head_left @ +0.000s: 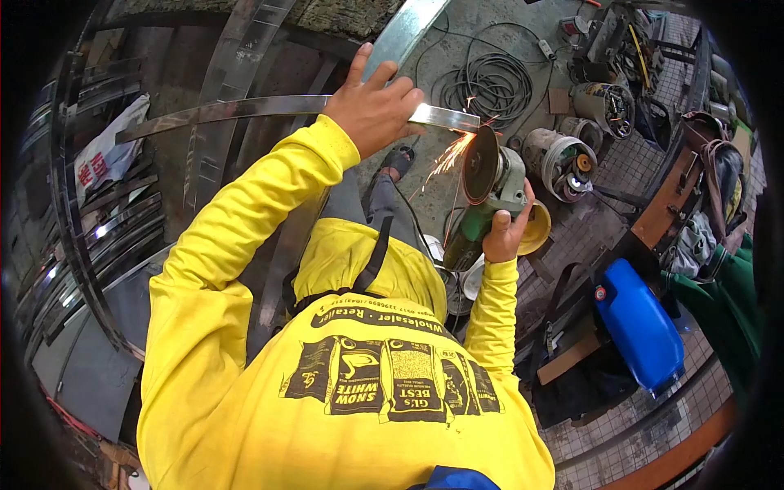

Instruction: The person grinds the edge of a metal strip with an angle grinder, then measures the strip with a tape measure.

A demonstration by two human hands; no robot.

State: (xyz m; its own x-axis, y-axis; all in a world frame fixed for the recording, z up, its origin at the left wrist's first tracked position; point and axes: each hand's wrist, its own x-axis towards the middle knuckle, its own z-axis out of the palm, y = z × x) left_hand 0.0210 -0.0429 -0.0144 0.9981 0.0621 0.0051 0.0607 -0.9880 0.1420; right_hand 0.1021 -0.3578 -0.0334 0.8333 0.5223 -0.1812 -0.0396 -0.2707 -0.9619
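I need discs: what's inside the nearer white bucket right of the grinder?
A round orange piece shows in the white bucket among darker items; anything beneath is covered.

**Workshop odds and ends around a grey concrete floor (510, 41)**

A loosely looped coil of black cable (492, 88) lies toward the floor's far edge. Near its right edge stands a round white plastic bucket (536, 153), an orange-yellow disc (583, 164) showing inside. Farther back, a grimy round bucket (590, 104) holds small pieces, too jumbled to tell. Farther right is a flat brown wooden board (665, 200), with crumpled grey cloth (691, 243) by its near end. Closer in, a rounded blue plastic container (641, 327) with a red cap lies near dark green fabric (723, 298). Beyond the floor's left edge sits a crumpled white plastic sack (114, 147) with red lettering.
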